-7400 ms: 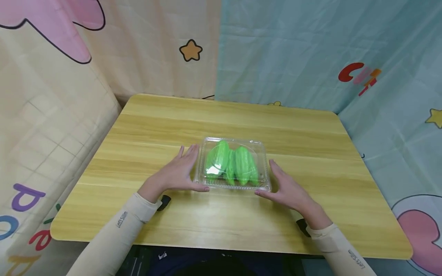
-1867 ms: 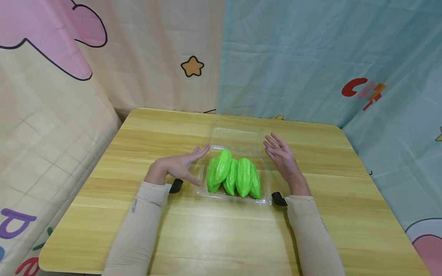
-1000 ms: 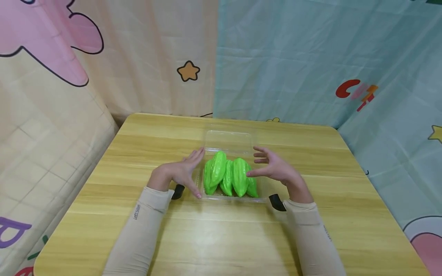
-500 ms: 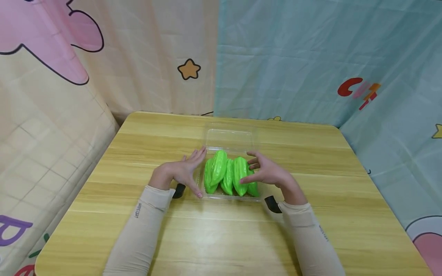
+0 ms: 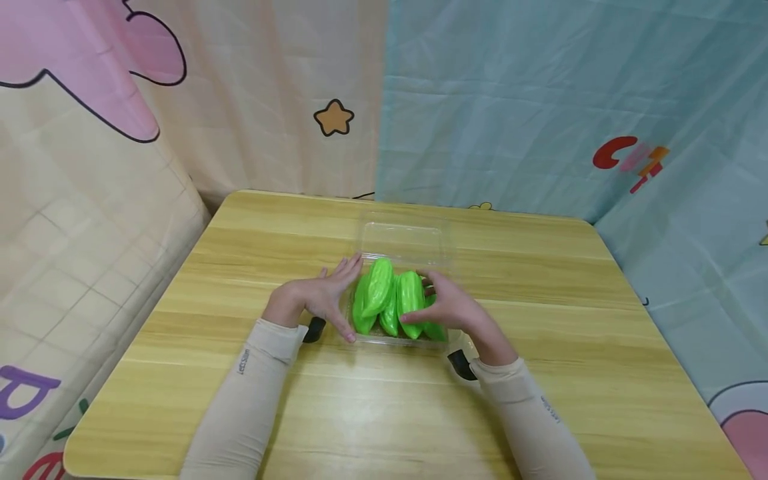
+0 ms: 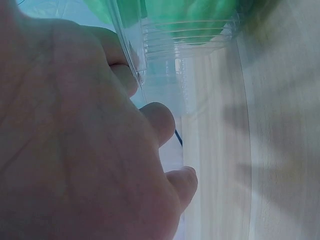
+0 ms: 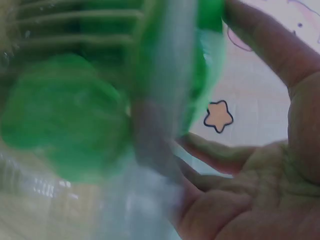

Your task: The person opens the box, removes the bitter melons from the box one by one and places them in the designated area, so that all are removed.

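A clear plastic clamshell box (image 5: 399, 341) sits on the table, its lid (image 5: 405, 237) folded back behind it. Inside lie several green ridged bitter melons (image 5: 378, 290), pointed at the ends. My left hand (image 5: 321, 298) is at the box's left side with fingers spread and fairly straight; in the left wrist view its fingers lie along the clear wall (image 6: 127, 40). Over the box's right part, my right hand (image 5: 450, 308) pinches a bitter melon (image 5: 411, 300) between thumb and fingers. Another bitter melon (image 5: 435, 327) is partly hidden beneath that hand. The right wrist view is blurred.
The box rests near the middle of a wooden table (image 5: 528, 280) with rounded corners. Curtains with printed cartoon shapes (image 5: 334, 118) hang behind it and at both sides. Black wrist pieces (image 5: 462, 365) stick out by the sleeves.
The lid, down over the melons 7.4 s ago, is now folded back. My right hand has come from the box's right side to a melon, which has shifted left; my left hand stays by the box.
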Available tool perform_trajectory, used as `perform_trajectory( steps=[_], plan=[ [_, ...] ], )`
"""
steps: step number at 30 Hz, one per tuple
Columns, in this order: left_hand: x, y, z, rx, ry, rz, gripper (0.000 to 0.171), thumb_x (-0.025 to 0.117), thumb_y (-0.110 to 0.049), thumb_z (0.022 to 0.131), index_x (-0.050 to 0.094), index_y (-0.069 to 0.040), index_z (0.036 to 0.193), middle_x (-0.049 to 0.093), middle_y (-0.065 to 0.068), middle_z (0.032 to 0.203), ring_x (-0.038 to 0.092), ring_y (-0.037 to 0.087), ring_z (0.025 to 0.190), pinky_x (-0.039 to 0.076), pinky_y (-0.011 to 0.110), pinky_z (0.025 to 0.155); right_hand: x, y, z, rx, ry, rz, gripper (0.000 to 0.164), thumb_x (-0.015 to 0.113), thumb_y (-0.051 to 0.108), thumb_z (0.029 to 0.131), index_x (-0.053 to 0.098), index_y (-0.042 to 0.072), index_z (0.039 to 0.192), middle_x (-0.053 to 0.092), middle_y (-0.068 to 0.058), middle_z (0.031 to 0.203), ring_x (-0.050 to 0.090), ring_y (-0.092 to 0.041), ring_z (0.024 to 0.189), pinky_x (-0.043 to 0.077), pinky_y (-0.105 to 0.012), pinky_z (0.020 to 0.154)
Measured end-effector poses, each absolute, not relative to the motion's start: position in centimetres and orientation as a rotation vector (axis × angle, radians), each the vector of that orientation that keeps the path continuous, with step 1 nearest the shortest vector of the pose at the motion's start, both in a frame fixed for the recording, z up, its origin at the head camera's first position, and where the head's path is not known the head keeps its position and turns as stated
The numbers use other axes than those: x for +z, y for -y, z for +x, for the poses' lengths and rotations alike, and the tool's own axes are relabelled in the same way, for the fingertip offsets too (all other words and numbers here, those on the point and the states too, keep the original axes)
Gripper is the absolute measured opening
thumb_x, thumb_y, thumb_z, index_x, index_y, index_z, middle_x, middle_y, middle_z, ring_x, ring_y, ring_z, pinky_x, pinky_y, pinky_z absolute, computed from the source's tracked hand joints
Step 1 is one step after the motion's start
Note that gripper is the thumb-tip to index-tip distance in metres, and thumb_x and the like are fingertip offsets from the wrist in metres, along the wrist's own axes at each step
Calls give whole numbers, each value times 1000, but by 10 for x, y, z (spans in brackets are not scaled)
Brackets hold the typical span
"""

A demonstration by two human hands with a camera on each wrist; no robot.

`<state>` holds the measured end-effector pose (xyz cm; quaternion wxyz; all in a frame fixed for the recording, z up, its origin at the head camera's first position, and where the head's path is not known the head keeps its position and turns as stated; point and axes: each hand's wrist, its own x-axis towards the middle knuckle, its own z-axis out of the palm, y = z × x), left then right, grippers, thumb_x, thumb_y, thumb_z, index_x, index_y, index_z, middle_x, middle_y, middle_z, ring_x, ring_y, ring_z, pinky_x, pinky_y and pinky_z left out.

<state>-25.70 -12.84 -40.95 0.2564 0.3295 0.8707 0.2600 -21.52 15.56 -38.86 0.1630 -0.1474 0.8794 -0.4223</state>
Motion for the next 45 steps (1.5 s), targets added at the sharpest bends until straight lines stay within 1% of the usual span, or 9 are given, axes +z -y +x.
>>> perform_trajectory(
  steps=[2, 7, 12, 20, 24, 29, 31, 38, 45],
  plan=[
    [-408, 127, -257, 701, -2362, 892, 154, 95, -43, 64, -22, -5, 156, -31, 13, 161, -22, 36, 148, -12, 62, 115, -390, -153, -214, -1200, -2547, -421, 99, 91, 26, 75, 35, -2, 151, 56, -19, 131, 56, -38, 119, 52, -47, 94],
    [-408, 125, -259, 687, -2366, 896, 153, 94, -45, 65, -22, -4, 156, -31, 13, 161, -22, 36, 148, -12, 63, 114, -391, -150, -213, -1207, -2575, -406, 96, 91, 21, 76, 35, -2, 151, 55, -20, 134, 56, -39, 119, 53, -47, 93],
    [-408, 127, -257, 698, -2361, 883, 152, 94, -43, 66, -22, -4, 156, -31, 13, 161, -22, 36, 148, -12, 63, 114, -390, -148, -213, -1205, -2567, -391, 95, 90, 21, 76, 36, -1, 151, 54, -19, 136, 56, -39, 120, 54, -47, 92],
    [-409, 132, -252, 736, -2359, 859, 152, 95, -42, 65, -21, -3, 156, -30, 13, 162, -23, 37, 148, -13, 64, 113, -384, -153, -216, -1338, -2501, -352, 92, 85, 19, 78, 35, 10, 154, 49, -20, 140, 53, -38, 122, 54, -45, 88],
    [-410, 133, -252, 735, -2363, 859, 152, 95, -42, 65, -21, -4, 156, -29, 13, 162, -22, 38, 148, -12, 65, 113, -377, -163, -219, -1457, -2471, -320, 89, 83, 16, 80, 35, 13, 156, 49, -23, 140, 51, -40, 124, 53, -47, 91],
    [-410, 133, -253, 733, -2359, 861, 153, 95, -40, 65, -23, -7, 156, -29, 14, 162, -23, 38, 148, -13, 65, 113, -371, -183, -225, -1539, -2488, -281, 89, 79, 16, 83, 33, 18, 159, 50, -23, 140, 52, -40, 124, 52, -49, 93],
    [-408, 132, -253, 731, -2356, 859, 153, 95, -40, 65, -23, -7, 156, -29, 13, 162, -23, 37, 148, -13, 64, 113, -370, -191, -228, -1567, -2497, -238, 90, 79, 17, 82, 32, 18, 159, 51, -23, 141, 52, -39, 124, 52, -49, 94],
    [-407, 129, -254, 732, -2345, 858, 153, 95, -40, 65, -24, -8, 156, -29, 13, 162, -24, 37, 148, -13, 64, 113, -370, -217, -237, -1680, -2460, -71, 82, 75, 14, 87, 31, 5, 157, 45, -24, 148, 49, -38, 131, 48, -49, 101],
    [-407, 126, -256, 750, -2328, 874, 153, 95, -39, 66, -25, -8, 155, -30, 13, 162, -24, 37, 147, -14, 65, 113, -372, -245, -240, -1749, -2481, 58, 75, 72, 13, 90, 35, 1, 154, 45, -25, 149, 45, -37, 135, 46, -46, 103]
  ],
)
